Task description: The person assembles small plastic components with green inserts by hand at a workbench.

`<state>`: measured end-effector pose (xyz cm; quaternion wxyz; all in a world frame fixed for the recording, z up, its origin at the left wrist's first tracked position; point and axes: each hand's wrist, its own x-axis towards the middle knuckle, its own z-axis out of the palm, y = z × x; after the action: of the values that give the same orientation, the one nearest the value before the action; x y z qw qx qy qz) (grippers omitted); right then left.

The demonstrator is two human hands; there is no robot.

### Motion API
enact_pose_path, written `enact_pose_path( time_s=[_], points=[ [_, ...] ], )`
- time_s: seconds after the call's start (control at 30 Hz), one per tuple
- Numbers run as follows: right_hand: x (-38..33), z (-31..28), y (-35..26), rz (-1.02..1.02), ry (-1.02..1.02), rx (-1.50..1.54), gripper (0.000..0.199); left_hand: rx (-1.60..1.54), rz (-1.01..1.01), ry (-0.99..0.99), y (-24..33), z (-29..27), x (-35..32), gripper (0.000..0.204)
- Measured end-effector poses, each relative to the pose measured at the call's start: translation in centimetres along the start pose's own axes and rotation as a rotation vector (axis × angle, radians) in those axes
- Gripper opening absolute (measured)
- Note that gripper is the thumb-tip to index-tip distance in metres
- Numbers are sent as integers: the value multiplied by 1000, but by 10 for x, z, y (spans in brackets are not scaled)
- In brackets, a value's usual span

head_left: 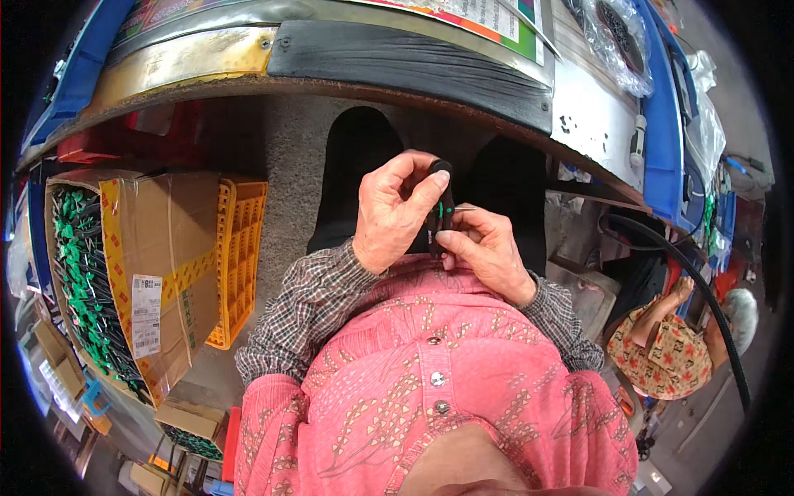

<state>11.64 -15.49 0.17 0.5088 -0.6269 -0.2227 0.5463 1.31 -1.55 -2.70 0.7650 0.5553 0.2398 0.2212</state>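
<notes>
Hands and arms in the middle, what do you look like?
The left hand and right hand are bare, with no gloves. Dark-and-white checked sleeves cover both forearms down to the wrists. Above them, the upper arms wear pink cloth with a pattern.

1 head-worn fisheye looks steeply down, near, over the lap (347,165).

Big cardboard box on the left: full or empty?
The box looks full: black and green pieces crowd its open side nearly edge to edge. How deep they go, I cannot tell.
</notes>
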Motion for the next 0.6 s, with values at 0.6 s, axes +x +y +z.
enact_pose_path(
  time_s=[0.6],
  points=[
    [-2,-3,-9,43,-8,111,23,-231,-105,-195,2,-5,-20,68]
  ],
)
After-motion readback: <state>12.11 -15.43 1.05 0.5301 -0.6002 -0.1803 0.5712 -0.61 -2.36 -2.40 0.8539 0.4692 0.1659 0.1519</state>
